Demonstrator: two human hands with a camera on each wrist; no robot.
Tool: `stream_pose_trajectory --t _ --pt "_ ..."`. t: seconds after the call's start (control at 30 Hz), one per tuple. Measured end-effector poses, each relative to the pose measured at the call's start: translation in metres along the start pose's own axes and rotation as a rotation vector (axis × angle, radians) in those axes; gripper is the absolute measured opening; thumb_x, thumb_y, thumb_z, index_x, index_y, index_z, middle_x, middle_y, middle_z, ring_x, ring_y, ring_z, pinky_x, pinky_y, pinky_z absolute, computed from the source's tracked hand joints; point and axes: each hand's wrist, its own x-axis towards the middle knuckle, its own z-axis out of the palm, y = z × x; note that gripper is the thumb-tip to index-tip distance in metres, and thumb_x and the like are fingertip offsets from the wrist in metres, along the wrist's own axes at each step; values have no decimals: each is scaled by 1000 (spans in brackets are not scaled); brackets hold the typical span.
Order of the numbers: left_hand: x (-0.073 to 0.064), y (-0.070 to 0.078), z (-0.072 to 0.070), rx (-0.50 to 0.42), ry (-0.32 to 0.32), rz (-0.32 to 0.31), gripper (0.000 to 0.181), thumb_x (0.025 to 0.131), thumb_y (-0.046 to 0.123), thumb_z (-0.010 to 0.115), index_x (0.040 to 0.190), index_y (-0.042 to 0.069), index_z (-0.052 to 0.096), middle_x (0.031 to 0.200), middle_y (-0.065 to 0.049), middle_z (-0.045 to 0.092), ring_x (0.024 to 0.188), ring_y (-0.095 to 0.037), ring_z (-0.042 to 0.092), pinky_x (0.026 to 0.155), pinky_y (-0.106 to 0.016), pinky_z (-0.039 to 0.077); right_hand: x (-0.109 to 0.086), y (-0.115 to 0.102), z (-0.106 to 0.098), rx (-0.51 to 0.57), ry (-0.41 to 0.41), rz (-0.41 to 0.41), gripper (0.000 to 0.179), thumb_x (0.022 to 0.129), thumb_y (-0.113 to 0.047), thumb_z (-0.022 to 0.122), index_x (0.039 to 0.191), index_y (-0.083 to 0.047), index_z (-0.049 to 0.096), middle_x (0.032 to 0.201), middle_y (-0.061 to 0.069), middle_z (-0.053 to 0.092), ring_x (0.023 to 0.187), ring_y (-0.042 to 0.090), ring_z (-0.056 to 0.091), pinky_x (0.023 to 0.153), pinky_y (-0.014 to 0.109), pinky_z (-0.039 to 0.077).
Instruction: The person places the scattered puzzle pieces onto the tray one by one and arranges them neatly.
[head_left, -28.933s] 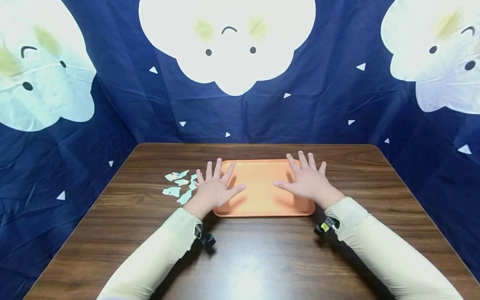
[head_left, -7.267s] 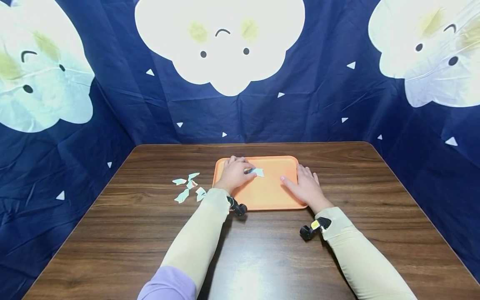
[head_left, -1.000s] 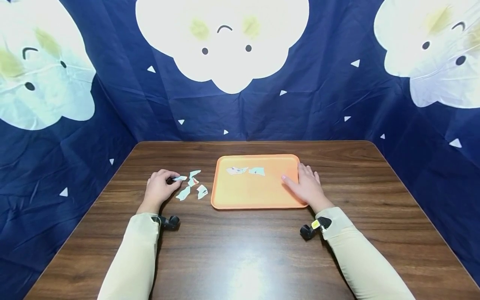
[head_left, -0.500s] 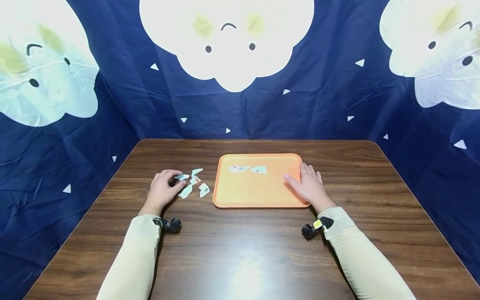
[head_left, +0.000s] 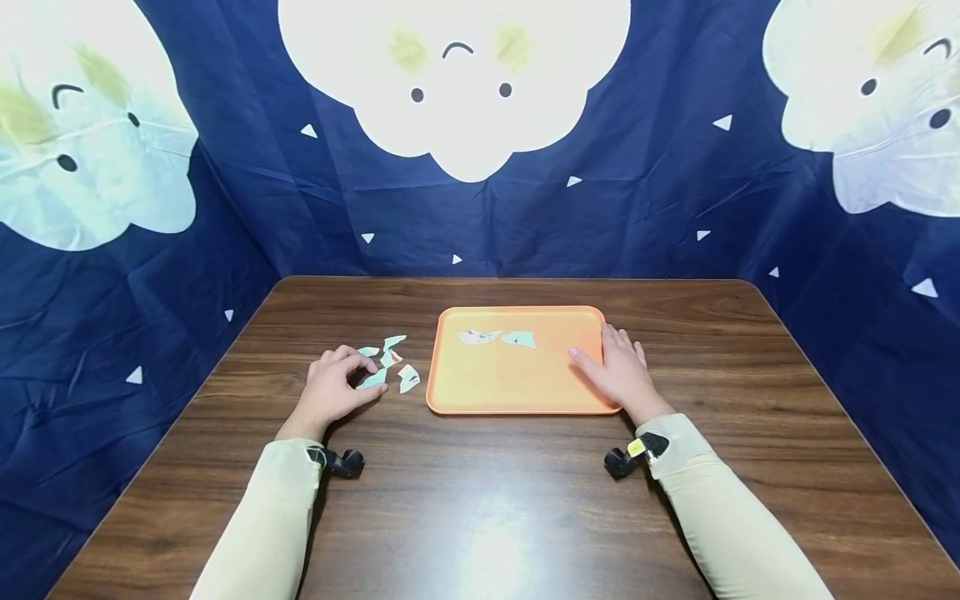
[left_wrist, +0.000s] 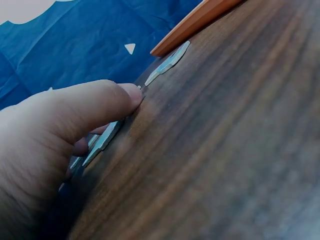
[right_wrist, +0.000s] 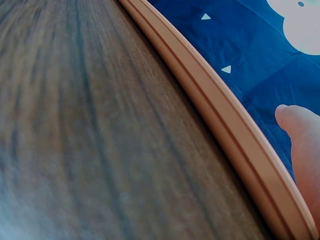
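My left hand (head_left: pixel 333 387) is over a loose group of flat, jagged, pale-blue pieces left of the tray. Its thumb and fingers lie apart around one piece (head_left: pixel 375 379), partly covered by the hand. In the left wrist view the thumb (left_wrist: pixel 107 102) is low by the table, with a piece (left_wrist: pixel 104 142) beyond it. Beside that lie a red-marked piece (head_left: pixel 391 358), a narrow piece (head_left: pixel 393 342), a small piece (head_left: pixel 368 352) and a curved piece (head_left: pixel 408 378). My right hand (head_left: pixel 621 371) rests with extended fingers on the right rim of the orange tray (head_left: pixel 517 383).
Two pieces lie near the tray's far side: a patterned piece (head_left: pixel 478 337) and a pale-blue piece (head_left: pixel 519 338). The brown wooden table (head_left: pixel 480 475) ends at a dark-blue cloth (head_left: pixel 487 233) with white clouds, which also hangs at both sides.
Over the last second my left hand let go of the small piece at the group's far left. It moved slightly nearer and right, around another piece. The right hand stayed on the tray.
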Motion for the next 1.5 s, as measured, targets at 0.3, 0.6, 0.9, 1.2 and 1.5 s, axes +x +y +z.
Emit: stream_pose_trajectory --t 0.3,0.6,0.9,1.2,1.5 --pt "3 0 0 -33 17 66 20 76 29 83 86 18 70 88 3 61 89 -23 54 83 -47 35 0 -2 -2 1 6 0 103 95 -69 45 157 8 16 160 32 22 150 48 13 119 61 4" --pt "9 4 0 3 74 141 21 76 28 82 90 17 70 90 3 64 89 -22 58 80 -44 39 0 0 0 -3 -2 3 102 96 -69 43 158 7 15 161 31 21 151 47 12 120 60 3" --pt "21 19 2 33 113 163 24 77 31 81 95 16 74 90 3 67 86 -20 53 78 -42 38 -1 -3 -3 12 -1 -3 100 96 -67 46 158 6 16 161 31 22 151 48 13 120 61 4" --pt "39 43 6 -27 125 211 24 77 29 82 95 15 75 92 2 68 88 -22 53 78 -43 38 0 1 -10 -1 -36 -29 101 96 -68 46 158 7 16 162 29 20 151 47 11 120 61 5" --pt "56 73 15 -54 87 261 21 79 30 83 94 17 76 92 5 68 89 -20 53 81 -42 38 1 12 -13 -85 -60 -81 100 96 -67 47 159 3 16 163 28 18 151 49 7 117 66 2"
